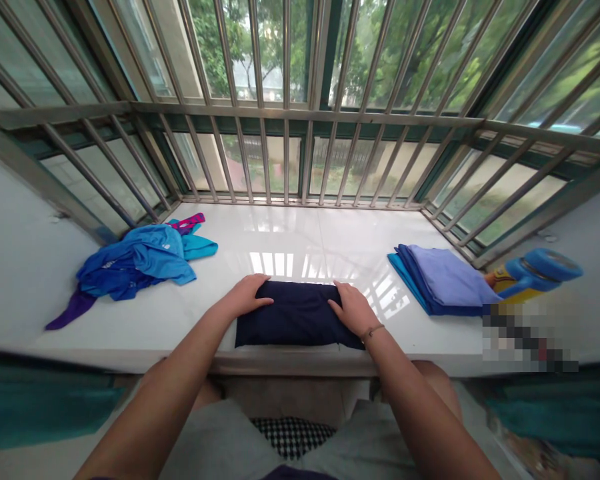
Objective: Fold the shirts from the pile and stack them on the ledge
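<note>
A dark navy cloth (295,315), folded into a flat rectangle, lies near the front edge of the white ledge. At its far left corner is my left hand (247,295), with the thumb on top and the fingers along the far edge. My right hand (351,307) holds the far right corner in much the same way, thumb pointing inward. Some fingertips are hidden by the hands and cloth. Off to the left lies a loose heap of blue clothes (140,260). On the right sits a neat stack of folded clothes (443,277), lavender on top and blue below.
Behind the stack stands a blue and yellow bottle (540,273), beside a blurred-out patch. Metal window bars (285,160) enclose the back and sides of the white ledge (290,230). Teal curtains (45,407) hang at both lower sides.
</note>
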Available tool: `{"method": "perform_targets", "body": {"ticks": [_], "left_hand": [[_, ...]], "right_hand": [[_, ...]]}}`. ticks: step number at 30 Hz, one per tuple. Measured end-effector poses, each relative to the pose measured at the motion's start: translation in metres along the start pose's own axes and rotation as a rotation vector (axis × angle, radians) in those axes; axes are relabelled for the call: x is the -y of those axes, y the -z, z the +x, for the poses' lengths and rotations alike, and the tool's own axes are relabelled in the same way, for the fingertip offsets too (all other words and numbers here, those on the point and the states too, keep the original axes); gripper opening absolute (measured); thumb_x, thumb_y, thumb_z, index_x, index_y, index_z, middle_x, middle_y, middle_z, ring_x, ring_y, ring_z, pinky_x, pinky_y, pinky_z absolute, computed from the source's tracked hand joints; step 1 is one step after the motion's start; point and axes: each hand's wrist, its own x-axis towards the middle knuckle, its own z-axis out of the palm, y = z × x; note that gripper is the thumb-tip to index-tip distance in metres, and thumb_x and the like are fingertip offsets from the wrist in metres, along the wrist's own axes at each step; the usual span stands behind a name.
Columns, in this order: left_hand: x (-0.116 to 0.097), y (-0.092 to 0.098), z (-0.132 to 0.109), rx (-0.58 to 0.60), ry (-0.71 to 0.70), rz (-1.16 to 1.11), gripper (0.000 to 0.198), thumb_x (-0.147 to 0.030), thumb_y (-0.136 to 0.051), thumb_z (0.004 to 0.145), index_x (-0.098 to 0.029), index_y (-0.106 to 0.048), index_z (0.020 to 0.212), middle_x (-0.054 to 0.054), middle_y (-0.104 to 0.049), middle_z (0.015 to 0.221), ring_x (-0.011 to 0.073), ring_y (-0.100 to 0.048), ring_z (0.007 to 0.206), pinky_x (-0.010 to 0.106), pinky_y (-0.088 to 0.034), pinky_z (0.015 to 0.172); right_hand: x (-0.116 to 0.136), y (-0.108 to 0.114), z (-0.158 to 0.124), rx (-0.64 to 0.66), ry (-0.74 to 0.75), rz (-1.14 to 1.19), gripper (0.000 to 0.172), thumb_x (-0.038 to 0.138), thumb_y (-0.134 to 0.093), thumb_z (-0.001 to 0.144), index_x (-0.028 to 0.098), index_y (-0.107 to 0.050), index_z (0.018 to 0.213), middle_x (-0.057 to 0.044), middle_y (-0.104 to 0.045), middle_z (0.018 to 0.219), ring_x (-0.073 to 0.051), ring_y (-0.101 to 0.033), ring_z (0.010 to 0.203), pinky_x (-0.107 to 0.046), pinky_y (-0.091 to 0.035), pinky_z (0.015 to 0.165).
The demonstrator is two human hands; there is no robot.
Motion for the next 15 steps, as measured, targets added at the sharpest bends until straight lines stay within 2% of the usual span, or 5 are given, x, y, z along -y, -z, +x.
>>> {"method": "perform_targets", "body": {"ticks": [2, 5, 8, 11, 15], "left_hand": [[0.005, 0.009, 0.001, -0.002, 0.040, -0.003, 0.075, -0.052, -0.086, 0.081, -0.021, -0.065, 0.147, 0.017, -0.066, 0.153, 0.0376, -0.063, 0.140, 0.047, -0.047, 0.121], [0.012, 0.020, -0.007, 0.055, 0.218, -0.028, 0.078, -0.055, -0.092, 0.071, -0.024, -0.069, 0.139, 0.016, -0.075, 0.138, 0.0397, -0.072, 0.123, 0.046, -0.056, 0.104], [0.014, 0.030, -0.018, 0.078, 0.255, -0.079, 0.051, -0.053, -0.090, 0.070, -0.024, -0.078, 0.110, 0.012, -0.082, 0.114, 0.0378, -0.075, 0.107, 0.042, -0.056, 0.092], [0.007, 0.040, -0.024, 0.003, 0.197, -0.241, 0.037, -0.059, -0.083, 0.077, -0.023, -0.074, 0.085, 0.006, -0.079, 0.090, 0.0311, -0.072, 0.092, 0.037, -0.053, 0.082], [-0.015, 0.060, -0.030, 0.001, 0.190, -0.676, 0.043, -0.063, -0.081, 0.081, -0.021, -0.070, 0.087, 0.001, -0.070, 0.079, 0.0221, -0.067, 0.077, 0.032, -0.051, 0.072]], "right_hand": [[-0.008, 0.005, 0.002, 0.000, -0.039, 0.008, 0.053, 0.038, -0.062, 0.100, 0.012, -0.063, 0.147, -0.023, -0.068, 0.140, -0.037, -0.065, 0.132, -0.050, -0.052, 0.115], [-0.020, 0.014, -0.003, -0.024, -0.111, 0.084, 0.040, 0.038, -0.063, 0.098, 0.018, -0.069, 0.132, -0.017, -0.071, 0.129, -0.032, -0.069, 0.121, -0.044, -0.054, 0.108], [-0.028, 0.025, -0.013, 0.026, -0.176, 0.207, 0.024, 0.040, -0.061, 0.098, 0.022, -0.072, 0.109, -0.009, -0.076, 0.107, -0.029, -0.072, 0.104, -0.040, -0.054, 0.096], [-0.032, 0.039, -0.026, 0.043, -0.210, 0.365, 0.030, 0.052, -0.058, 0.100, 0.024, -0.069, 0.097, -0.004, -0.074, 0.092, -0.026, -0.069, 0.090, -0.037, -0.052, 0.084], [-0.038, 0.068, -0.051, 0.042, -0.194, 0.608, 0.041, 0.063, -0.062, 0.098, 0.023, -0.069, 0.098, -0.002, -0.071, 0.089, -0.023, -0.065, 0.087, -0.034, -0.052, 0.082]]}}
